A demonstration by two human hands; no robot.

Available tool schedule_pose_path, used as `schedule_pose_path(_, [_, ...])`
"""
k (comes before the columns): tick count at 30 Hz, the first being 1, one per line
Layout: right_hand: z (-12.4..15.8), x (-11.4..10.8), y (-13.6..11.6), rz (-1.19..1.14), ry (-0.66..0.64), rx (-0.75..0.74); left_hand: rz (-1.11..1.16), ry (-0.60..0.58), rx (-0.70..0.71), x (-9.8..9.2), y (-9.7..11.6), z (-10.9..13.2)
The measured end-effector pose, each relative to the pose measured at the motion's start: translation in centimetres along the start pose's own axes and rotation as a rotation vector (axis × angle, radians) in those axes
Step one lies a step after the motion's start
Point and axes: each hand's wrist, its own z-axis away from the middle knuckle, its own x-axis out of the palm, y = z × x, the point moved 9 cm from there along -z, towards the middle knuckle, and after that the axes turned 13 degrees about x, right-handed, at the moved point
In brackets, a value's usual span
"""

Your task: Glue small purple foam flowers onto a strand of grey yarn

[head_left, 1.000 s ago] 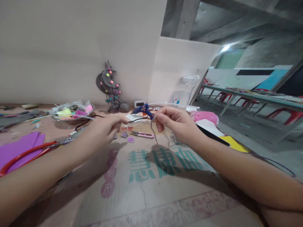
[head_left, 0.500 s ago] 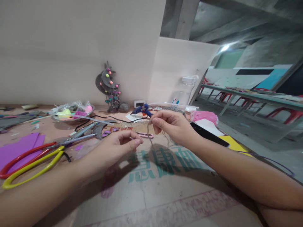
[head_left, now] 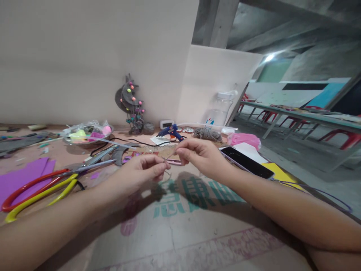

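Observation:
A short strand of grey-brown yarn (head_left: 171, 154) stretches between my two hands above the printed board. My left hand (head_left: 148, 167) pinches it between thumb and fingers, and a small loose end pokes out below the fingertips. Slightly higher and to the right, my right hand (head_left: 199, 156) pinches the other part of the strand. Just behind the fingertips lies a pink cutter (head_left: 175, 162), partly covered. The blue glue gun (head_left: 171, 132) rests farther back, beyond both hands.
Scissors with red and yellow handles (head_left: 36, 188) lie by my left forearm. A phone (head_left: 246, 162) with a cable is beyond my right forearm. Along the back stand a plastic bowl (head_left: 67, 140), a grey moon decoration (head_left: 130, 98), grey yarn (head_left: 208, 134) and a water bottle (head_left: 220, 109).
My right hand has come down slightly, and my left fingers have closed on the yarn's hanging end. The strand now runs between both hands instead of dangling from the right.

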Motion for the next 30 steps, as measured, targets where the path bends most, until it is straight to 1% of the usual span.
schedule_pose_path(1, [-0.3, -0.8, 0.1, 0.0, 0.036, -0.005, -0.056, 0.009, -0.01, -0.8, 0.1, -0.2])
schedule_pose_path(2, [-0.7, -1.6, 0.3, 0.002, 0.073, -0.011, -0.096, -0.008, 0.001, -1.3, 0.4, -0.5])
schedule_pose_path(3, [-1.1, -2.5, 0.6, 0.007, 0.109, -0.017, -0.124, -0.051, 0.025, -1.5, 0.8, -0.8])
schedule_pose_path(4, [-1.5, -3.4, 0.8, 0.016, 0.143, -0.019, -0.15, -0.069, 0.032, -1.9, 0.9, -1.0])
schedule_pose_path(6, [-2.2, -4.9, 1.5, 0.038, 0.202, -0.014, -0.187, -0.111, 0.01, -2.4, 0.7, -1.3])
schedule_pose_path(9, [-3.1, -6.6, 2.6, 0.072, 0.255, 0.007, -0.24, -0.143, -0.016, -2.8, -0.2, -1.4])
schedule_pose_path(11, [-3.7, -7.1, 3.6, 0.114, 0.25, 0.026, -0.268, -0.14, -0.019, -3.0, -1.0, -1.4])
schedule_pose_path(13, [-4.4, -6.8, 4.5, 0.2, 0.182, 0.05, -0.278, -0.136, -0.021, -2.9, -1.8, -1.4])
schedule_pose_path(14, [-4.6, -6.7, 4.8, 0.262, 0.17, 0.043, -0.273, -0.132, -0.025, -2.9, -2.1, -1.3])
schedule_pose_path(15, [-4.7, -6.7, 4.6, 0.333, 0.191, 0.013, -0.265, -0.124, -0.027, -2.8, -2.4, -1.3])
schedule_pose_path(16, [-4.5, -6.9, 4.1, 0.404, 0.247, -0.04, -0.26, -0.123, -0.025, -2.7, -2.6, -1.3])
schedule_pose_path(18, [-3.3, -7.1, 2.1, 0.505, 0.409, -0.172, -0.268, -0.13, -0.013, -2.2, -2.6, -1.2])
schedule_pose_path(19, [-2.6, -6.9, 1.0, 0.519, 0.46, -0.222, -0.278, -0.139, -0.001, -1.9, -2.4, -1.2])
schedule_pose_path(20, [-1.9, -6.3, 0.2, 0.498, 0.464, -0.247, -0.289, -0.139, 0.009, -1.7, -2.2, -1.1])
schedule_pose_path(21, [-1.3, -5.4, -0.3, 0.446, 0.424, -0.248, -0.3, -0.126, 0.015, -1.6, -1.9, -0.9])
schedule_pose_path(22, [-0.8, -4.2, -0.5, 0.363, 0.345, -0.215, -0.311, -0.105, 0.015, -1.5, -1.7, -0.8])
schedule_pose_path(24, [-0.2, -0.4, 0.0, 0.186, 0.066, -0.116, -0.392, -0.027, 0.047, -1.8, -1.1, -0.6])
schedule_pose_path(25, [0.3, 1.7, 0.6, 0.133, -0.066, -0.065, -0.42, -0.01, 0.093, -1.6, -0.7, -0.5])
schedule_pose_path(26, [0.6, 3.2, 1.2, 0.085, -0.144, -0.03, -0.427, 0.003, 0.144, -1.4, -0.5, -0.4])
schedule_pose_path(28, [0.9, 5.4, 2.6, 0.013, -0.236, 0.027, -0.424, 0.045, 0.218, -1.1, -0.5, -0.3])
schedule_pose_path(30, [0.6, 6.4, 4.0, -0.065, -0.269, 0.057, -0.371, 0.076, 0.246, -0.9, -1.0, -0.2])
